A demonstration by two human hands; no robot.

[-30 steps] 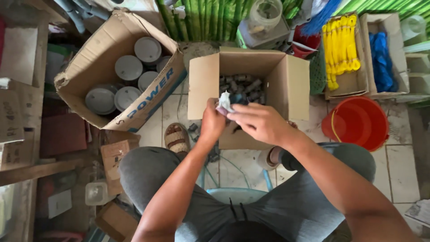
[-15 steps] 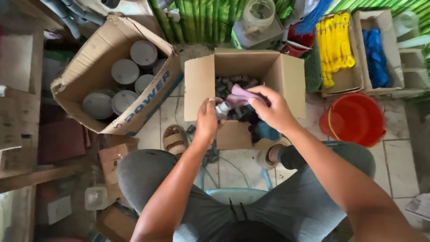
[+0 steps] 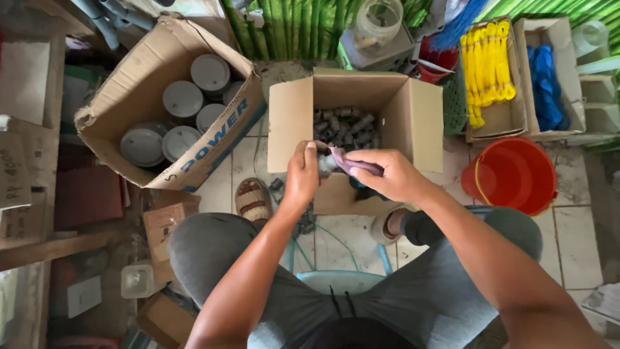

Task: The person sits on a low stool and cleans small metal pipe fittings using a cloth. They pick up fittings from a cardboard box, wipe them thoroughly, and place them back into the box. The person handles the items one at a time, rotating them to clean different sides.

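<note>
Over the tiled floor (image 3: pixel 581 239), the left hand (image 3: pixel 301 176) clamped a small grey fitting (image 3: pixel 325 163), the right hand (image 3: pixel 391 176) pinched a purple cloth (image 3: pixel 352 163) against it, and the cardboard box (image 3: pixel 290 123) behind still looked well stocked with fittings.

Tiled floor (image 3: pixel 575 249): pale, stained, grout lines visible. Open cardboard box (image 3: pixel 413 116) at centre, small grey fittings (image 3: pixel 342 126) inside. Larger tilted carton (image 3: pixel 129 97) to its left, holding round grey lids (image 3: pixel 182 98). Red bucket (image 3: pixel 513 174) on the other side, near centre box. Loose grey fittings (image 3: pixel 303 223) on tiles just beside sandal (image 3: pixel 253 200). Flattened cardboard pieces (image 3: pixel 165 220) below tilted carton.
</note>
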